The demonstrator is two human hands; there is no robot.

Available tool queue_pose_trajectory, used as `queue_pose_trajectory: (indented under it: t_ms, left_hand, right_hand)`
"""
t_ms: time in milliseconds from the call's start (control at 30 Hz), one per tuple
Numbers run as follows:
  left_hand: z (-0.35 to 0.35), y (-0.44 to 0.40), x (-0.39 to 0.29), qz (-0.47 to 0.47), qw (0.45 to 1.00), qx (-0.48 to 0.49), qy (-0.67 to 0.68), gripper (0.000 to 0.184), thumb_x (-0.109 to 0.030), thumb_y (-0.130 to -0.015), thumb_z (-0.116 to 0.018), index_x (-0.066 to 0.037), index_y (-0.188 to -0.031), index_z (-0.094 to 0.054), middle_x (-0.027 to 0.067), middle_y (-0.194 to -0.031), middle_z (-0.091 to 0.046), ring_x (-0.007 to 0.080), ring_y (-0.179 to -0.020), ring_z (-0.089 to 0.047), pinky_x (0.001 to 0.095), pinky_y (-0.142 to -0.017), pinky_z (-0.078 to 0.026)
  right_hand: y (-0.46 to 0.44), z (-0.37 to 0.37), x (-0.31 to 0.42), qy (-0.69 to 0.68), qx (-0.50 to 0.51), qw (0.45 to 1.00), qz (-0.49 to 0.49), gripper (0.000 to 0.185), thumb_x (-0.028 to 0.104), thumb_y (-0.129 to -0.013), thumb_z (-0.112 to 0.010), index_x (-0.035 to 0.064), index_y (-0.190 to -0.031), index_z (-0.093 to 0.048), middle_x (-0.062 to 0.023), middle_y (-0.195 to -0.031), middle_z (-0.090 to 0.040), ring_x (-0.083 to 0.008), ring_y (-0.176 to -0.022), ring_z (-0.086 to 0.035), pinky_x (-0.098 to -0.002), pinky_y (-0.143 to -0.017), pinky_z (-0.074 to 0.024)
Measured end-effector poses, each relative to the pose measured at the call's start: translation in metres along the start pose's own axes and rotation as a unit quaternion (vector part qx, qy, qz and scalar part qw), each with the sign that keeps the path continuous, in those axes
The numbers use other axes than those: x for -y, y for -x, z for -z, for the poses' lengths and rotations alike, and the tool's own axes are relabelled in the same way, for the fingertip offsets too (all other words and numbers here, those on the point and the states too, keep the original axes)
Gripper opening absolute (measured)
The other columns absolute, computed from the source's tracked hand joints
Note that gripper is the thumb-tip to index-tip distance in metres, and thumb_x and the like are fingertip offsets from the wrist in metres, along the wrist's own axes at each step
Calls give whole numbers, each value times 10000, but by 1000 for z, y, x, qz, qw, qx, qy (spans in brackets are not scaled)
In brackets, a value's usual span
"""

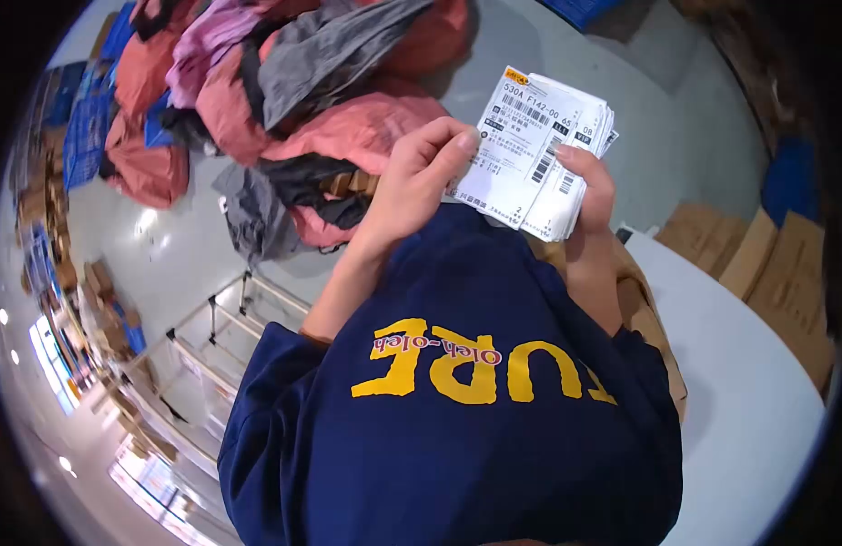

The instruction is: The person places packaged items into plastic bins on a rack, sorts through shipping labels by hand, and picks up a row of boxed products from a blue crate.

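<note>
A thick stack of white shipping labels (pixel 521 155), printed with barcodes and black text, is held up in front of my chest. My left hand (pixel 421 173) pinches the left edge of the labels between thumb and bent fingers. On the other side, my right hand (pixel 592 187) grips the stack with its thumb lying on the top face. The fingers under the stack are hidden. Several label edges fan out along the right side. The upper labels carry an orange mark at the top left corner.
A white table (pixel 739 355) stands at my right, with cardboard boxes (pixel 785 282) beyond it. Ahead on the floor lies a heap of pink, grey and black sacks (pixel 339 127). A pale tube-frame rack (pixel 202 337) is at my left.
</note>
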State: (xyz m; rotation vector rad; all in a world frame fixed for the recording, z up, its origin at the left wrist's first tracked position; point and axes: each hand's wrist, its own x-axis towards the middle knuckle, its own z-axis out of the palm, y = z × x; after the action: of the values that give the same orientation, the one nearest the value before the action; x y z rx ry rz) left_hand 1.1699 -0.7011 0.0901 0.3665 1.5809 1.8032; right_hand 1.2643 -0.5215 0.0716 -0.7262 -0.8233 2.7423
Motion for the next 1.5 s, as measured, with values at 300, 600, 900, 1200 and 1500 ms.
queue_pose_trajectory:
  t_ms: [300, 600, 900, 1200, 1500]
  left_hand:
    - [-48, -206, -28, 57, 978, 171, 103, 166, -118, -958, -597, 16, -1039, -651, 9, -819, -612, 50, -663, -481, 172, -607, -378]
    - [-99, -382, -97, 54, 970, 221, 80, 92, -66, -915, -630, 1, -972, -656, -8, -764, -595, 53, -595, -437, 181, -551, -347]
    - [-142, -618, -55, 15, 969, 186, -162, 74, -45, -883, -655, 0, -943, -655, 14, -777, -612, 79, -627, -488, 199, -590, -398]
    - [-133, -896, 9, 118, 976, 64, -171, 260, -180, -947, -537, 35, -883, -669, 84, -685, -636, 165, -569, -583, 271, -590, -478]
    - [-109, -1316, 333, 82, 904, 77, -413, 347, -318, -900, -630, 7, -1020, -659, 124, -803, -669, 220, -680, -619, 333, -633, -504]
  right_hand:
    - [-118, 28, 155, 38, -118, 991, 44, 511, 81, -841, -544, -118, -1304, -465, -284, -1131, -634, -298, -830, -676, -309, -698, -554]
    - [-226, 23, 288, -49, -35, 991, 115, 513, 23, -829, -510, -75, -1331, -467, -269, -1181, -621, -326, -900, -672, -340, -754, -552]
    - [-417, 131, 335, -47, -111, 992, 32, 681, 29, -761, -483, -39, -1431, -383, -243, -1291, -588, -319, -1022, -665, -347, -823, -548]
    - [-580, 199, 468, -207, -54, 977, 15, 761, 110, -732, -541, -14, -1455, -340, -231, -1353, -535, -380, -1139, -588, -468, -943, -489]
    - [-688, 212, 411, -417, -156, 871, 208, 724, 173, -785, -629, 214, -1431, -305, -108, -1205, -488, -280, -959, -541, -431, -860, -461]
